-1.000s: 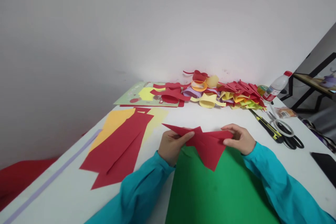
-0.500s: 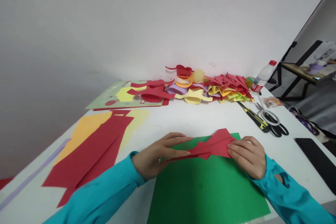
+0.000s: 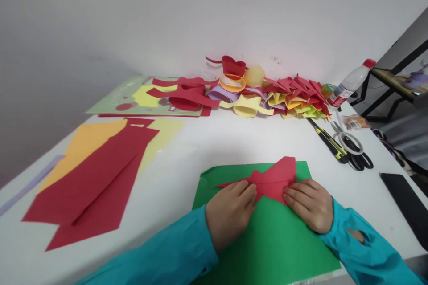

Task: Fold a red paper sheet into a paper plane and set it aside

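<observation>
A folded red paper piece (image 3: 274,178) lies flat on a green sheet (image 3: 267,245) in front of me on the white table (image 3: 214,147). My left hand (image 3: 230,211) presses down on the piece's left part, fingers together and flat. Its right part lies under the stretched fingers of my right hand (image 3: 309,205). Both sleeves are teal.
Red and orange-yellow paper sheets (image 3: 90,173) lie at the left. Along the wall sits a pile of folded and curled coloured paper (image 3: 261,93). At the right are a utility knife (image 3: 329,142), scissors (image 3: 357,156), a tape ring (image 3: 350,141), a plastic bottle (image 3: 351,82) and a black phone (image 3: 404,205).
The red piece went from held up in the air to lying flat on the green sheet. Both hands came down onto it, and my left hand slid right along it.
</observation>
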Demonstrator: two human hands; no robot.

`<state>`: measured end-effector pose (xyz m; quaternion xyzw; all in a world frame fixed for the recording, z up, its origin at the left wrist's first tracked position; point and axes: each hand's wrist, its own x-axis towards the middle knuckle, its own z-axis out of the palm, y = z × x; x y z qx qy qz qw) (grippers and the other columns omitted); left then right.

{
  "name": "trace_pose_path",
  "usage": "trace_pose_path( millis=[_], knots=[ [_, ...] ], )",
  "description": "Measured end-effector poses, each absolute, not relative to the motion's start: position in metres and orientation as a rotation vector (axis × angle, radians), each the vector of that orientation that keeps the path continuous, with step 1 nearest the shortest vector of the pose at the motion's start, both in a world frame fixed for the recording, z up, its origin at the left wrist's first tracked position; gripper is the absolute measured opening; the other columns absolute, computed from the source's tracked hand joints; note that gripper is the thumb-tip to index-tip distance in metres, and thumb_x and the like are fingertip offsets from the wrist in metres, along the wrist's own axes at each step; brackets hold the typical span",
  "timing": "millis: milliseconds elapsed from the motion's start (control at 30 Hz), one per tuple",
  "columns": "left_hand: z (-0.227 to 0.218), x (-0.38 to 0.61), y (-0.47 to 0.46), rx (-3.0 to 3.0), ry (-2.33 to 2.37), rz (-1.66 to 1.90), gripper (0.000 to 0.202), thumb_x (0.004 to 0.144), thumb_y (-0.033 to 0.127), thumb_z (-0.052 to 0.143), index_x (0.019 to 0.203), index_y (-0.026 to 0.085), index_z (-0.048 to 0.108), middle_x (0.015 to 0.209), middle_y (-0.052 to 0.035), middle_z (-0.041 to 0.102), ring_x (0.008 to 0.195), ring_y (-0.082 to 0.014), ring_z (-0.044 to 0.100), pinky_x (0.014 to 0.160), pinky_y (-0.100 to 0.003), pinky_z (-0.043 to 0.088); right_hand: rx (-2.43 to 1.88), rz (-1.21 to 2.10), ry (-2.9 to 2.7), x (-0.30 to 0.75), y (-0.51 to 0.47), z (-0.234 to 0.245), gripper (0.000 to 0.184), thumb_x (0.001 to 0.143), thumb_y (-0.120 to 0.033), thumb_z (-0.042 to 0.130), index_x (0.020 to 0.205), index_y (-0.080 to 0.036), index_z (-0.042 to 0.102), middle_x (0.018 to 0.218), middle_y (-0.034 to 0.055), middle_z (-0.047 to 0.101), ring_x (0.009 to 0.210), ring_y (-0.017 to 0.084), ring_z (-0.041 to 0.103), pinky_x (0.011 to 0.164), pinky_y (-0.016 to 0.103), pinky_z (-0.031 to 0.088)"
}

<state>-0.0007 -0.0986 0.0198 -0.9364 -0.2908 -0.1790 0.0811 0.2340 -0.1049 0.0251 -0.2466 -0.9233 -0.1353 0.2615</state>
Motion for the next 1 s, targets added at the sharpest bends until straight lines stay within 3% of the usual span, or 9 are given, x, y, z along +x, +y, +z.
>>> trace_pose_path(
  millis=[167,300,367,467,600,667,833,1000],
  knots=[
    [0.016,0.008,-0.107,-2.780,-0.877,-0.524,0.013,0.078,0.008,0.051,0.083,0.007,0.063,0.099,-0.0122,0.061,0.096,-0.0241,0.054,0.079,-0.035,0.048,-0.776,-0.036,-2.455,0.252,-0.110,0.016,0.019,0.083,-0.017,0.052,0.099,-0.010,0.061,0.098,0.0117,0.067,0.097,0.023,0.058,0.074,0.041,0.049],
    [0.021,0.021,-0.106,-2.735,-0.862,-0.461,0.015,0.079,0.012,0.050,0.071,0.010,0.063,0.080,-0.0110,0.063,0.076,-0.0219,0.058,0.061,-0.033,0.050,-0.801,0.039,-2.458,0.257,-0.115,0.018,0.023,0.077,-0.018,0.061,0.099,-0.011,0.061,0.099,0.0126,0.067,0.100,0.024,0.057,0.078,0.042,0.048],
    [0.024,0.028,-0.106,-2.685,-0.882,-0.412,0.015,0.079,0.014,0.049,0.079,0.010,0.064,0.076,-0.0110,0.063,0.068,-0.0211,0.059,0.054,-0.031,0.049,-0.799,0.049,-2.439,0.256,-0.115,0.020,0.022,0.076,-0.018,0.063,0.096,-0.011,0.061,0.096,0.0124,0.067,0.097,0.024,0.058,0.077,0.042,0.048],
    [0.026,0.038,-0.108,-2.620,-0.906,-0.376,0.022,0.080,0.016,0.049,0.095,0.009,0.063,0.084,-0.0138,0.064,0.069,-0.0230,0.061,0.051,-0.032,0.049,-0.805,0.100,-2.404,0.257,-0.113,0.022,0.019,0.075,-0.021,0.064,0.092,-0.012,0.062,0.093,0.0116,0.068,0.094,0.024,0.059,0.074,0.042,0.048],
    [0.022,0.046,-0.117,-2.583,-0.884,-0.350,0.024,0.080,0.017,0.049,0.095,0.009,0.065,0.095,-0.0159,0.064,0.070,-0.0277,0.063,0.053,-0.038,0.050,-0.809,0.249,-2.379,0.259,-0.112,0.021,0.016,0.077,-0.021,0.062,0.090,-0.014,0.063,0.094,0.0098,0.067,0.092,0.023,0.057,0.074,0.040,0.047],
    [0.021,0.049,-0.123,-2.618,-0.968,-0.324,0.027,0.080,0.021,0.052,0.102,0.013,0.065,0.100,-0.0152,0.063,0.076,-0.0316,0.064,0.058,-0.041,0.051,-0.836,0.315,-2.362,0.260,-0.114,0.020,0.013,0.078,-0.020,0.061,0.089,-0.015,0.064,0.095,0.0086,0.066,0.091,0.022,0.055,0.074,0.039,0.047],
    [0.023,0.051,-0.134,-2.813,-1.282,-0.218,0.049,0.075,0.055,0.053,0.119,0.035,0.052,0.113,-0.0116,0.059,0.096,-0.0399,0.058,0.069,-0.048,0.050,-0.899,0.373,-2.325,0.258,-0.118,0.017,0.010,0.079,-0.019,0.059,0.087,-0.018,0.066,0.097,0.0081,0.063,0.089,0.021,0.051,0.074,0.038,0.045],
    [0.025,0.053,-0.134,-2.868,-1.336,-0.152,0.052,0.074,0.058,0.052,0.123,0.041,0.045,0.117,-0.0114,0.057,0.099,-0.0424,0.056,0.069,-0.049,0.050,-0.959,0.449,-2.313,0.256,-0.119,0.020,0.015,0.079,-0.017,0.056,0.091,-0.017,0.065,0.084,0.0074,0.059,0.079,0.019,0.050,0.067,0.036,0.042]
  ],
)
